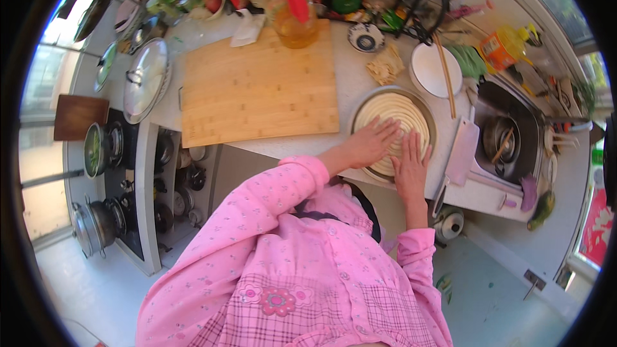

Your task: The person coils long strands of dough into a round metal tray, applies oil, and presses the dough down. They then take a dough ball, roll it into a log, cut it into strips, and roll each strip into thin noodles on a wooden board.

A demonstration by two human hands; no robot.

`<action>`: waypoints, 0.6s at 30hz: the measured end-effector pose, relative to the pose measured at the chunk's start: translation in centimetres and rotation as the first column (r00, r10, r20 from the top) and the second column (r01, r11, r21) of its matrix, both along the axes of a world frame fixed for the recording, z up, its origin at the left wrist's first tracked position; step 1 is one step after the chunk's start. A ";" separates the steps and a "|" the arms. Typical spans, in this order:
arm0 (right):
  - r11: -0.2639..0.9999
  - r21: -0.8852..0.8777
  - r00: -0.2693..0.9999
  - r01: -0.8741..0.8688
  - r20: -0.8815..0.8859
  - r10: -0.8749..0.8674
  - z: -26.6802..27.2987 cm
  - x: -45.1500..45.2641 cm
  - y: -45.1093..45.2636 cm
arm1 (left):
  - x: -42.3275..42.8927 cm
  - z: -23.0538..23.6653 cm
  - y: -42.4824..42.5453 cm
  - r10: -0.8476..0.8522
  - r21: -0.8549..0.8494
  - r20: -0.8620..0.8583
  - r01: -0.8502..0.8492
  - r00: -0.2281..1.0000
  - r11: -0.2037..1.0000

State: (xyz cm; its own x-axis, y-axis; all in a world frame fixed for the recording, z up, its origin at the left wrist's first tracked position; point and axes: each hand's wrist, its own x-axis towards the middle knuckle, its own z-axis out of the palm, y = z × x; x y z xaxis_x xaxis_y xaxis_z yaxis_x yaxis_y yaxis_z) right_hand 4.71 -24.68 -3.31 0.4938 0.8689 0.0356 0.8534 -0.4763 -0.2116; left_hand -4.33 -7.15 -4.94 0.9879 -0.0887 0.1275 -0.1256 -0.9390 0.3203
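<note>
A long rope of pale dough (385, 106), wound in a flat spiral, fills most of a round metal pan (432, 106) near the counter's front edge. Flat on the coils, from the left, lies my left hand (372, 143) with fingers stretched out. My right hand (412, 166) rests palm down at the front right of the spiral, its fingertips pointing away from me. Both hands touch the dough, close to each other, and grasp nothing. They hide the front part of the coil.
Left of the pan is a wooden cutting board (260, 86), with an oil jug (294, 24) at its back edge. A white bowl (436, 70) with chopsticks (446, 77) stands behind right. A cleaver (462, 154) lies beside the sink (487, 96). Pots stand by the stove (127, 221).
</note>
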 end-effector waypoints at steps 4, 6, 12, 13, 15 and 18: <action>0.997 -0.067 0.999 0.025 -0.037 -0.027 -1.5 0.2 -0.8 | -1.9 -0.5 0.3 -0.074 0.079 -0.085 0.080 0.994 0.994; 0.993 -0.120 1.000 -0.007 -0.023 0.004 -1.1 -0.5 -1.6 | -3.4 -0.3 0.2 -0.072 0.059 -0.112 0.079 0.991 0.995; 0.993 -0.119 1.000 0.019 -0.008 -0.020 0.1 -1.8 -2.1 | -4.7 -0.9 -0.9 -0.057 0.067 0.045 0.054 0.997 0.996; 0.991 -0.131 1.000 0.010 0.001 -0.010 0.6 -2.0 -2.0 | -5.2 -0.3 0.0 -0.037 -0.011 0.040 0.038 0.998 0.999; 0.988 -0.136 0.997 0.074 0.011 -0.073 3.1 -2.1 -1.9 | -7.3 1.3 1.9 0.000 -0.163 0.027 0.004 1.000 0.987; 0.992 0.039 0.992 0.119 0.025 -0.120 6.5 -2.8 -0.4 | -13.9 6.3 8.5 0.261 -0.512 -0.016 -0.232 0.965 0.827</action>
State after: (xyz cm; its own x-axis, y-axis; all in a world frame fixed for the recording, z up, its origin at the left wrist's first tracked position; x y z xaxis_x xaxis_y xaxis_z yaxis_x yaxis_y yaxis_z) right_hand 1.89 -25.08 3.15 0.5923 0.8016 0.0812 0.7965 -0.5674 -0.2088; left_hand -18.25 1.36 1.36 0.9588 0.2474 0.1395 0.0576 -0.6503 0.7575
